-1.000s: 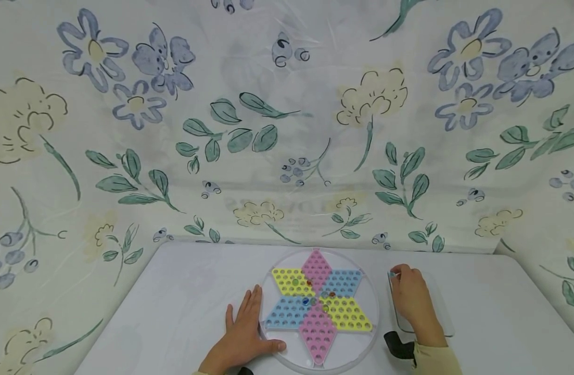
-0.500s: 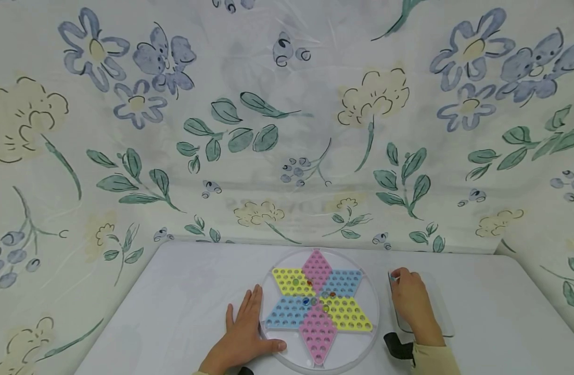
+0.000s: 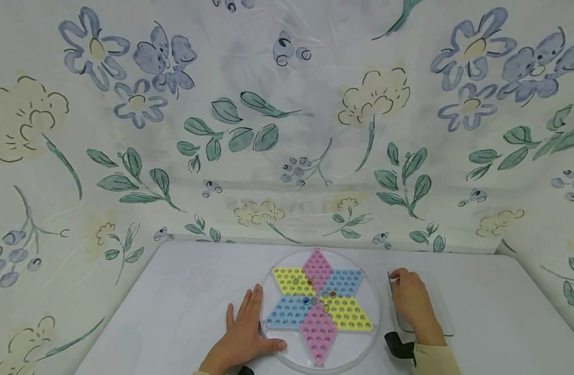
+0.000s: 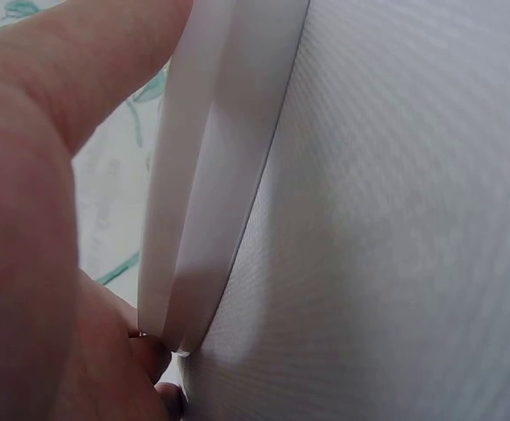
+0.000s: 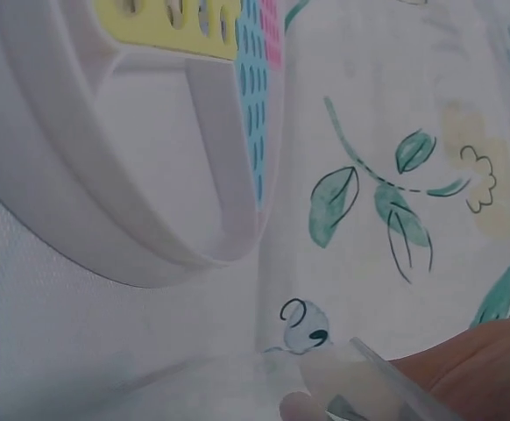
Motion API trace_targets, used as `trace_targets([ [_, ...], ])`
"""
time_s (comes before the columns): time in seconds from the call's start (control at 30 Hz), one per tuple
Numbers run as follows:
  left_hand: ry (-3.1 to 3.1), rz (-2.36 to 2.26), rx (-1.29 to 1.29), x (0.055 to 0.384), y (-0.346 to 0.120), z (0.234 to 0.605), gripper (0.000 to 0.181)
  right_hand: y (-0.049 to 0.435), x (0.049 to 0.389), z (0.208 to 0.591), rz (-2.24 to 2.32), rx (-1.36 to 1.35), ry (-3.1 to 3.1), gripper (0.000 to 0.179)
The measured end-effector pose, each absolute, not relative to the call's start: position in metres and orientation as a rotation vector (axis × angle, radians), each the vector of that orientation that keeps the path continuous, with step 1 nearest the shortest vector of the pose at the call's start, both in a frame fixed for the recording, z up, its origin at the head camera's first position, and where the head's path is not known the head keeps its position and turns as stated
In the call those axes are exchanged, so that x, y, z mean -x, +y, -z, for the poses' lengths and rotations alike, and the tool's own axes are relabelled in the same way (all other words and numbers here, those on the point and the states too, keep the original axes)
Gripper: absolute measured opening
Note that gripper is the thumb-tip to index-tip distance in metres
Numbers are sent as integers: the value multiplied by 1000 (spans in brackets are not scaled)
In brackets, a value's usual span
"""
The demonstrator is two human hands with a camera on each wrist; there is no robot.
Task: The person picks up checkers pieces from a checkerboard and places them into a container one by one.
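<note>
A round white Chinese checkers board (image 3: 275,341) with a pink, yellow and blue star lies on the table. Several glass marbles (image 3: 306,301) sit in holes about its middle. My left hand (image 3: 243,330) rests at the board's left rim, fingers straight alongside it and thumb over the edge; the left wrist view shows the thumb (image 4: 97,66) across the rim (image 4: 211,167). To the right lies a shallow clear plastic box (image 3: 438,302). My right hand (image 3: 412,299) pinches its far left edge with curled fingers; the right wrist view shows a fingertip (image 5: 301,406) at the clear wall (image 5: 404,381).
The white table (image 3: 174,307) ends at a floral cloth (image 3: 287,156) that rises behind it and at both sides. A black wrist camera piece (image 3: 399,346) juts out by the right sleeve (image 3: 436,359), between the box and the board.
A small blue-green spot at my right fingertips a second ago no longer shows. Both hands, the board and its marbles have stayed in place.
</note>
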State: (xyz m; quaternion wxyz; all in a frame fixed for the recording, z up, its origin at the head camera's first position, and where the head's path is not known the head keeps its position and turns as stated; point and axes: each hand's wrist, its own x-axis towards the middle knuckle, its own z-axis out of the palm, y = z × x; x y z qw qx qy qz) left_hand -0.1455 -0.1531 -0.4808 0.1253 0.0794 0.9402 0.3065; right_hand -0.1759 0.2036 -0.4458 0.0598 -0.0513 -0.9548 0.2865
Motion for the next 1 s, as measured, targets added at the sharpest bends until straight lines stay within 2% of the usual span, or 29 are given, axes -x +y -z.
trace_targets([
  [0.57, 2733, -914, -231, 146, -154, 481, 137, 181, 174, 432, -874, 165, -2827, 20],
  [1.0, 2729, -926, -229, 146, -154, 483, 139, 147, 168, 443, -895, -10, -2729, 19],
])
